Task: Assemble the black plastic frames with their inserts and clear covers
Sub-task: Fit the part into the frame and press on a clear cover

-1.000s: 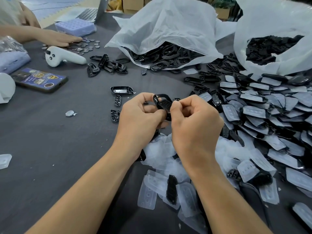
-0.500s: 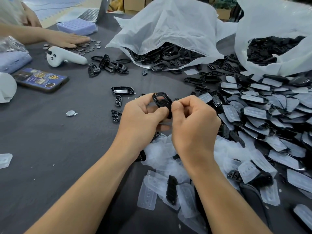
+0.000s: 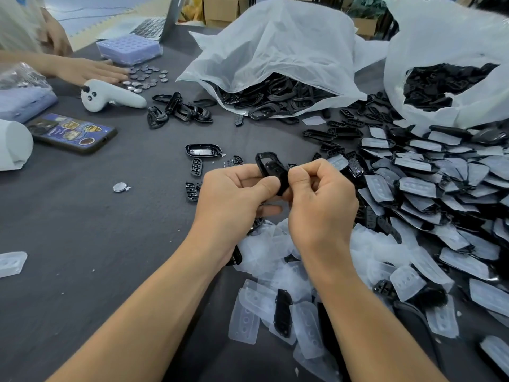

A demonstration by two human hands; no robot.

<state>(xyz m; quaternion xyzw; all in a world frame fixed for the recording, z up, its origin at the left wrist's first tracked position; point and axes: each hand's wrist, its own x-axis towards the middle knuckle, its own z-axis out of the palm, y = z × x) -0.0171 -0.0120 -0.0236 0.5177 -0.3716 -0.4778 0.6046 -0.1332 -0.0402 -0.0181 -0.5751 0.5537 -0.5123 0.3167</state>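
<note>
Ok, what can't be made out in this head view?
Head view:
1. black frame: lower part hidden by left hand and right hand; insert seating unclear.
2. black parts in right bag: dark mass, too small to tell apart.
3. laptop: cut off by top edge.

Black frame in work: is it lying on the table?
No, the left hand and right hand pinch the black frame between them, raised above the table.

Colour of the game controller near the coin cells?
White, with small black buttons; the game controller shows in the head view, far left.
</note>
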